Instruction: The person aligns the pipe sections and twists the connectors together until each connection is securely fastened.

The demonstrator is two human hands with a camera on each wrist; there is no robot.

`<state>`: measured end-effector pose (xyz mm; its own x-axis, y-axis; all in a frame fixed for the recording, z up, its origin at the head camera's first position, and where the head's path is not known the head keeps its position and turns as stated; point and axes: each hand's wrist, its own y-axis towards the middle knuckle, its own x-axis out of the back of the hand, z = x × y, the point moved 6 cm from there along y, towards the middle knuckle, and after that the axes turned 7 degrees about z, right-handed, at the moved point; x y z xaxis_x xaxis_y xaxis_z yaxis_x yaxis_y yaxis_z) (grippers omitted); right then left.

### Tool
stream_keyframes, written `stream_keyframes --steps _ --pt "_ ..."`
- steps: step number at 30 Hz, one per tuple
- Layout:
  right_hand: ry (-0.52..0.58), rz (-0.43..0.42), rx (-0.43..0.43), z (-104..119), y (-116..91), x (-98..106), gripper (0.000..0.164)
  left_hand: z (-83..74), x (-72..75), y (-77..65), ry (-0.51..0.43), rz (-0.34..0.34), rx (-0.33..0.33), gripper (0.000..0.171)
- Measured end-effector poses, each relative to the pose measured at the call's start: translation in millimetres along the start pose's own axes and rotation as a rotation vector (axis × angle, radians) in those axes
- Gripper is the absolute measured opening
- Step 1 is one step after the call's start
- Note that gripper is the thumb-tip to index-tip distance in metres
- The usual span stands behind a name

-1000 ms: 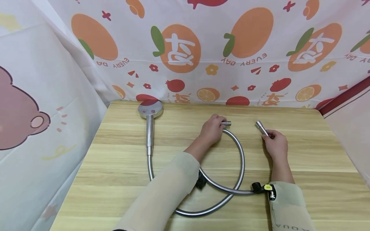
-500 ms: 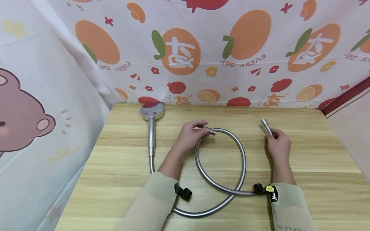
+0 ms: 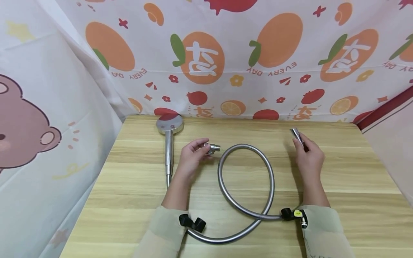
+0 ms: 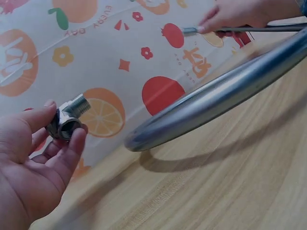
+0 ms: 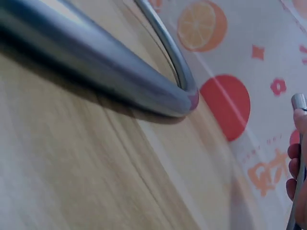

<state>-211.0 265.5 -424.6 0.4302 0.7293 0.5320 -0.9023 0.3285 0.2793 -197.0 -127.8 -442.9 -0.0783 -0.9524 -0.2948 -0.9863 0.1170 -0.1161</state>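
Observation:
My left hand (image 3: 191,157) pinches a small chrome threaded tee fitting (image 3: 213,147) between thumb and fingers, left of the hose loop. In the left wrist view the fitting (image 4: 74,108) shows a threaded stub and a round threaded opening. At the right, my right hand (image 3: 310,157) grips the metal end connector (image 3: 295,133) of the shower hose (image 3: 272,175), its tip pointing up and away. Only part of that hand (image 5: 298,165) shows in the right wrist view. The hose lies looped on the table, and its other end runs to the chrome shower head (image 3: 170,123).
A wood-grain table (image 3: 129,200) bears everything. Behind it hangs a fruit-print curtain (image 3: 238,46), and a bear-print cloth (image 3: 77,118) hangs on the left. Black wrist mounts (image 3: 193,223) sit at both cuffs; the hose crosses near the right one.
My left hand has moved left with the fitting, away from the top of the hose loop, and turned it. My right hand has stayed nearly in place, tilting the hose end slightly.

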Motion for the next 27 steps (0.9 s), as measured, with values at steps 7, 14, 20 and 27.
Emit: stream_keyframes --steps 7,14,20,27 --pt "-0.132 0.204 0.211 50 -5 -16 0.029 -1.2 -0.8 1.4 -0.052 -0.011 -0.010 0.043" --pt "-0.089 0.491 0.047 79 -15 -27 0.030 -1.0 0.9 2.1 -0.111 -0.046 -0.017 0.042" --pt "0.017 0.531 0.056 101 -24 -30 0.036 -1.7 0.2 1.4 -0.149 -0.033 -0.011 0.050" --pt "-0.120 0.460 0.172 120 -33 -38 0.035 -0.6 2.0 2.2 -0.149 -0.025 -0.009 0.050"
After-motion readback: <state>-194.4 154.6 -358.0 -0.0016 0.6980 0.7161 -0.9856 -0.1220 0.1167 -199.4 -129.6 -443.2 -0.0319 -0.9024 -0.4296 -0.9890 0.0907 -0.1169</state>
